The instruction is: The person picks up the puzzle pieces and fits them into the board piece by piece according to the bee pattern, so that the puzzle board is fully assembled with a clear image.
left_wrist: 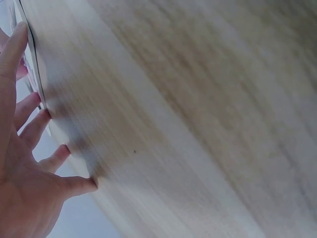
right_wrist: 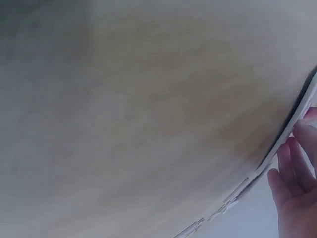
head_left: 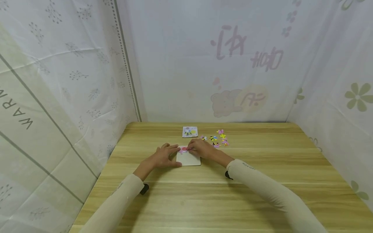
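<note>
A white square puzzle board [head_left: 188,160] lies on the table in the head view, with pink puzzle pieces [head_left: 182,150] along its far edge, one bearing a red print. My left hand [head_left: 163,157] steadies the board's left side, fingers spread, thumb at the near left corner. In the left wrist view those fingers [left_wrist: 33,126] reach down to the board's edge and the tabletop. With curled fingertips my right hand [head_left: 202,149] pinches a puzzle piece at the board's far right part; the fingers mostly hide it. The right wrist view has that hand [right_wrist: 299,193] at the board's edge.
Several loose puzzle pieces [head_left: 213,138], yellow, pink, blue and black, lie right of the board. Behind it lies a square picture card [head_left: 190,131] with a bee on it. The wooden table [head_left: 186,204] meets patterned cloth [head_left: 180,64] at the back and sides.
</note>
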`<state>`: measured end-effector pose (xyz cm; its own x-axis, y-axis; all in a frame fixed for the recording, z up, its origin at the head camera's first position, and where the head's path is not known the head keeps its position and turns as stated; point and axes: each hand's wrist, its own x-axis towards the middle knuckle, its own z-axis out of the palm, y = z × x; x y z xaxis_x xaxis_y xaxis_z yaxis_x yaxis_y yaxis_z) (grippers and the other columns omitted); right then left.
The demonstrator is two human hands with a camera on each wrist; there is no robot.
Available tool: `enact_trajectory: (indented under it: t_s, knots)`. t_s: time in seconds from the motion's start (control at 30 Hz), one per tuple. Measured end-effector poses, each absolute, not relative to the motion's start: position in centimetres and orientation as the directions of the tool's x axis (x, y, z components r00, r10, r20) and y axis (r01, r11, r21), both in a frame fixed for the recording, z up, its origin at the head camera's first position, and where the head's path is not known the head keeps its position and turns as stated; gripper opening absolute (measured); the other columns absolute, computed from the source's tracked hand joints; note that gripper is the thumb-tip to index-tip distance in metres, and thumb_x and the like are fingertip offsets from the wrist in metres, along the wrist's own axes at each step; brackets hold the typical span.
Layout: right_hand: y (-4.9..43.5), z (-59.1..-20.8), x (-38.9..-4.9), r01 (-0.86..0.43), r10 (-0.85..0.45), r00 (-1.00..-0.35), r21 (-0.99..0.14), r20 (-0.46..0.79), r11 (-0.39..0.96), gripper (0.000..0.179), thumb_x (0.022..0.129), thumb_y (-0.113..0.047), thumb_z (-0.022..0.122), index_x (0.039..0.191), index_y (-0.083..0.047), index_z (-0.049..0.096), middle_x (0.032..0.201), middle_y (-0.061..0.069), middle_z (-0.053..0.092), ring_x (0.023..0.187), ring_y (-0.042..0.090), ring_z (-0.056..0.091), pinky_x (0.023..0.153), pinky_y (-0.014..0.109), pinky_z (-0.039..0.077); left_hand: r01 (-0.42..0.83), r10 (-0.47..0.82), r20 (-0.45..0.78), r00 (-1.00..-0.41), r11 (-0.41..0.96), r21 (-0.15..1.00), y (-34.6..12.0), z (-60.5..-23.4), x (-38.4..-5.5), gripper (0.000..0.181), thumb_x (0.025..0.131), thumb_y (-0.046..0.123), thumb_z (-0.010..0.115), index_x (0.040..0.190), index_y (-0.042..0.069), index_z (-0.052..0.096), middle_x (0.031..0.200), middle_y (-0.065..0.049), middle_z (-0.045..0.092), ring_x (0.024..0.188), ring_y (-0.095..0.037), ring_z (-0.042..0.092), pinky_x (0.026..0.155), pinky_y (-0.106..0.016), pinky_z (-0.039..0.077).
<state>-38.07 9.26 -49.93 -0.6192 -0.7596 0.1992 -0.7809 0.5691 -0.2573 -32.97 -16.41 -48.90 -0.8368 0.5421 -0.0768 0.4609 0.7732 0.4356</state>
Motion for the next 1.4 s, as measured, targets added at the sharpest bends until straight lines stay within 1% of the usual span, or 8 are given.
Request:
enact_trajectory:
  t_s: [0.27,0.6,0.77,0.9,1.1,1.2,1.3,1.4]
  knots:
    - [9.7,-49.3,-38.1,-0.748,-0.739,-0.649,-0.323,0.179,0.579,0.017,0.1,-0.016,0.072,0.114,-0.009,0.079,0.115,0.005,0.075,0.107,0.017,0.07,0.091,0.03,0.057,0.462,0.542,-0.083,-0.836,0.778,0.426,-16.3,-49.0,-33.2,0.086,0.089,0.06,0.076,0.157,0.015,0.048,0.166,-0.008,0.038,0.153,-0.046,0.024,0.112,-0.082,0.013]
    - [11.7,-48.2,-38.7,-0.642,-0.644,-0.747,-0.429,0.163,0.636,0.022,0.102,-0.014,0.069,0.12,-0.004,0.077,0.116,0.007,0.075,0.102,0.018,0.07,0.085,0.034,0.058,0.451,0.534,-0.087,-0.841,0.781,0.432,-16.6,-49.0,-32.9,0.085,0.089,0.058,0.077,0.157,0.015,0.048,0.166,-0.008,0.038,0.153,-0.046,0.024,0.112,-0.082,0.012]
    - [13.5,-48.3,-39.8,-0.636,-0.625,-0.757,-0.432,0.189,0.64,0.024,0.099,-0.013,0.074,0.12,-0.004,0.077,0.115,0.007,0.076,0.101,0.021,0.071,0.081,0.034,0.059,0.448,0.532,-0.085,-0.843,0.779,0.438,-16.7,-49.1,-32.8,0.086,0.088,0.059,0.077,0.157,0.014,0.048,0.166,-0.008,0.038,0.153,-0.047,0.022,0.113,-0.082,0.011]
    - [14.8,-48.3,-40.5,-0.632,-0.614,-0.764,-0.418,0.197,0.652,0.023,0.097,-0.011,0.075,0.119,-0.003,0.077,0.117,0.009,0.075,0.104,0.025,0.071,0.085,0.036,0.06,0.45,0.536,-0.083,-0.84,0.775,0.444,-16.9,-49.2,-32.7,0.087,0.088,0.059,0.077,0.157,0.014,0.048,0.166,-0.008,0.038,0.153,-0.047,0.022,0.112,-0.082,0.011]
    - [16.6,-47.9,-41.4,-0.625,-0.596,-0.776,-0.367,0.204,0.688,0.025,0.098,-0.012,0.074,0.122,-0.004,0.076,0.119,0.01,0.074,0.106,0.027,0.07,0.088,0.041,0.059,0.457,0.54,-0.079,-0.838,0.773,0.44,-16.9,-49.2,-32.7,0.086,0.089,0.06,0.076,0.157,0.015,0.048,0.166,-0.007,0.038,0.153,-0.046,0.023,0.112,-0.082,0.012]
    - [17.4,-47.7,-41.9,-0.597,-0.565,-0.8,-0.366,0.202,0.714,0.026,0.099,-0.014,0.073,0.124,-0.004,0.075,0.12,0.01,0.074,0.107,0.027,0.069,0.089,0.043,0.058,0.469,0.549,-0.068,-0.833,0.766,0.44,-16.8,-49.1,-32.7,0.086,0.089,0.059,0.076,0.157,0.015,0.048,0.165,-0.008,0.039,0.152,-0.046,0.026,0.111,-0.083,0.014]
    - [18.4,-47.5,-42.3,-0.538,-0.512,-0.84,-0.406,0.181,0.739,0.027,0.101,-0.015,0.07,0.126,-0.004,0.074,0.123,0.01,0.073,0.111,0.028,0.067,0.093,0.046,0.057,0.481,0.558,-0.058,-0.828,0.76,0.437,-16.6,-49.0,-32.8,0.086,0.089,0.059,0.076,0.157,0.014,0.048,0.165,-0.009,0.039,0.15,-0.045,0.029,0.11,-0.083,0.015]
    - [19.4,-47.5,-42.8,-0.528,-0.487,-0.848,-0.399,0.208,0.75,0.026,0.101,-0.014,0.071,0.124,-0.003,0.073,0.121,0.012,0.073,0.11,0.03,0.067,0.093,0.047,0.056,0.482,0.558,-0.06,-0.827,0.761,0.435,-16.4,-48.9,-32.9,0.085,0.089,0.058,0.076,0.157,0.015,0.048,0.165,-0.008,0.039,0.151,-0.045,0.028,0.111,-0.083,0.015]
